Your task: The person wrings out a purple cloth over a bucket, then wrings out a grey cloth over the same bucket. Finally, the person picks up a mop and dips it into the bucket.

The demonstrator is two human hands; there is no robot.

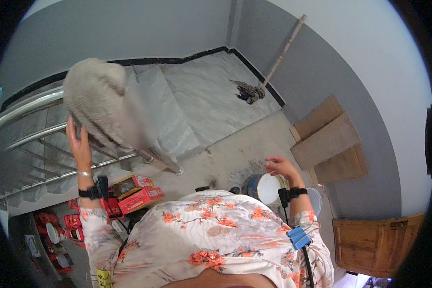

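My left hand (pixel 80 144) touches the lower left side of a grey-beige fuzzy cloth (pixel 93 100), which rests over the stainless steel stair railing (pixel 39 135). The fingers point upward along the cloth, and whether they grip it cannot be told. Beside the cloth's right edge the picture is blurred. My right hand (pixel 280 167) is held out on the right, fingers apart and slightly bent, with nothing in it. Under it stands a bucket (pixel 270 189) with white contents or a white lid. Each wrist wears a black strap with a small device.
A mop (pixel 282 54) leans on the grey wall, its head on the marble landing (pixel 216 97). Flattened cardboard (pixel 325 140) leans at right, above a wooden cabinet or door (pixel 376 244). Red boxes (pixel 140 199) and other red items lie below the stairs at left.
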